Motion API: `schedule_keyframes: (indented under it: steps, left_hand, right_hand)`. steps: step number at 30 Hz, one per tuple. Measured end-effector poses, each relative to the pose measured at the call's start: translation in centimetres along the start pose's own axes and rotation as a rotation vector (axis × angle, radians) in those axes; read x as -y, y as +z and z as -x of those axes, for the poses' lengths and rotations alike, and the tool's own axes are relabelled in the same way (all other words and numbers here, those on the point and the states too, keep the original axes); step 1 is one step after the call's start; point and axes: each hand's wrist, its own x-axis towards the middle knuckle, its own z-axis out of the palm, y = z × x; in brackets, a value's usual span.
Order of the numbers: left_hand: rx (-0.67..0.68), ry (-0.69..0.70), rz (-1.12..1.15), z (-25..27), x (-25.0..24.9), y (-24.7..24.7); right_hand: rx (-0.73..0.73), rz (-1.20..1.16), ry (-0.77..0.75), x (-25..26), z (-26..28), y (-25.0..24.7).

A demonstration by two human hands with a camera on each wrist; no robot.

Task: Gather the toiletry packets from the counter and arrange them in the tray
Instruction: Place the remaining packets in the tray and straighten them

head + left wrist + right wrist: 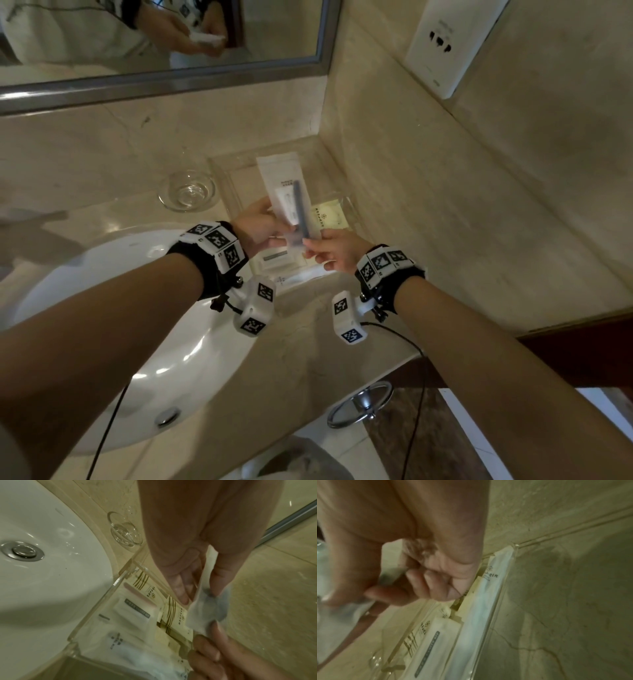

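Both hands hold one long white packet [281, 178] with a dark grey item [301, 212] inside, raised above the clear tray [219, 171] in the counter's corner. My left hand [274, 222] pinches the packet's left edge between thumb and fingers. In the left wrist view the left hand [200, 595] grips the packet's [202, 609] crumpled end. My right hand [308, 245] pinches the near end, its fingers curled on the packet [390, 563] in the right wrist view. Several packets lie in the tray: cream striped ones [173, 614], a white one with a grey bar [135, 611].
A small glass dish [186, 190] stands left of the tray. The white sink basin [113, 308] and its drain [22, 551] lie to the left. Walls close the tray in behind and on the right; a mirror [154, 34] and a socket plate [442, 44] hang above.
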Motion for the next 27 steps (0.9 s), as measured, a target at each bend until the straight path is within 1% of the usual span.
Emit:
schedule_keyframes:
  steps: [2, 5, 7, 9, 11, 13, 14, 17, 19, 22, 24, 25, 27]
  left_hand:
    - [0.006, 0.036, 0.009, 0.0, 0.0, 0.2]
    - [-0.018, 0.043, 0.015, -0.4, -0.1, -0.1]
    - [-0.084, 0.034, 0.035, -0.7, -0.2, -0.3]
    - [-0.167, 0.085, 0.061, -0.7, -0.4, -0.4]
    - [-0.204, 0.157, 0.06, -0.8, -0.5, -0.6]
    - [-0.195, 0.174, 0.053, -0.9, -0.3, -1.0]
    - [-0.185, 0.17, 0.053, -0.9, -0.2, -1.1]
    - [-0.152, 0.154, 0.062, -1.1, 0.2, -1.0]
    - [-0.158, 0.144, 0.072, -1.3, 0.2, -1.0]
    - [-0.254, 0.147, 0.111, -1.4, 0.2, -1.7]
    - [-0.324, 0.159, 0.107, -1.4, 0.2, -2.3]
    - [-0.344, 0.16, 0.089, -1.5, 0.3, -2.6]
    - [-0.339, 0.138, 0.021, -1.6, 0.6, -3.0]
  right_hand:
    - [-0.002, -0.105, -0.003, -0.6, -0.5, -0.2]
    - [-0.061, -0.245, -0.013, -0.8, -1.0, -0.8]
    - [-0.07, -0.272, -0.017, -0.6, -0.8, -1.0]
    - [-0.083, -0.302, -0.034, -0.4, -0.4, -1.2]
    - [-0.059, -0.341, -0.058, -0.3, 0.0, -1.5]
    - [-0.002, -0.353, -0.069, -0.4, 0.0, -1.4]
    - [0.003, -0.353, -0.062, -0.3, -0.1, -1.1]
    - [-0.064, -0.411, -0.044, 0.1, -0.7, -0.4]
    - [-0.098, -0.438, -0.055, 0.2, -1.1, -0.3]
    - [-0.158, -0.446, -0.068, -0.2, -1.3, -0.9]
    - [-0.223, -0.444, -0.055, -0.8, -1.3, -1.8]
    - [-0.26, -0.442, -0.045, -1.1, -1.4, -2.3]
    - [-0.308, -0.468, -0.035, -1.5, -1.6, -3.2]
